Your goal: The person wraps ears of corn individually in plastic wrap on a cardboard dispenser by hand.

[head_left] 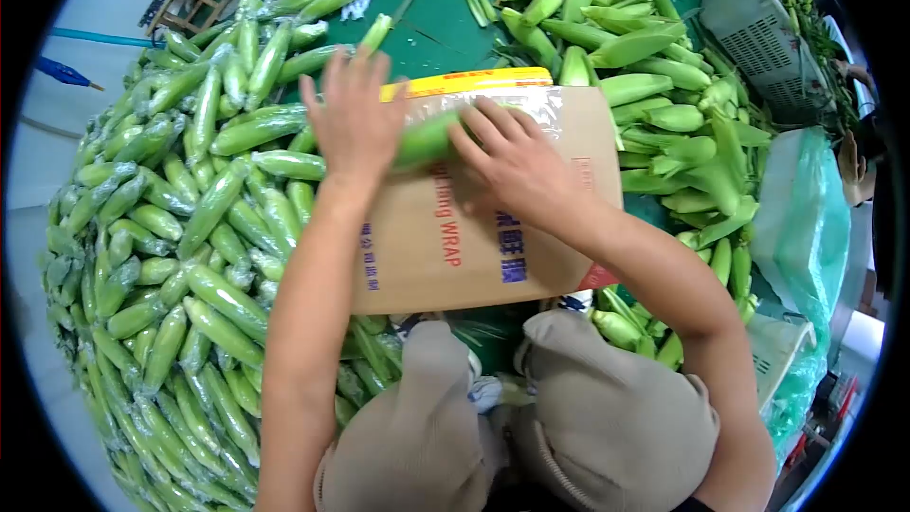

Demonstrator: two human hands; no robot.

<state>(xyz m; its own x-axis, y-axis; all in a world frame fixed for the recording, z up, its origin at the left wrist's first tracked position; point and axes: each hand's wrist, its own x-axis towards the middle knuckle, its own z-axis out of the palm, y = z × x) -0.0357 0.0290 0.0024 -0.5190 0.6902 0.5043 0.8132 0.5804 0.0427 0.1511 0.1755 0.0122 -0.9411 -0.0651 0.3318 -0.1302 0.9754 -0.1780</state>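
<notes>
A green ear of corn (424,141) lies crosswise on a brown cardboard cling wrap box (408,265), blurred by motion. Clear cling film (542,106) stretches over the box's far part, by the yellow-edged strip (464,82). My left hand (355,114) is at the corn's left end, fingers spread and somewhat blurred. Curled over the corn's right end, on the film, are the fingers of my right hand (512,156); its thumb is partly hidden beneath. The box rests above my knees.
A large heap of film-wrapped corn (204,218) fills the left side. Unwrapped ears (654,85) are piled at the right. Beyond stand a grey crate (768,47) and a green plastic bag (815,218). Another person's hand (856,171) shows at the far right.
</notes>
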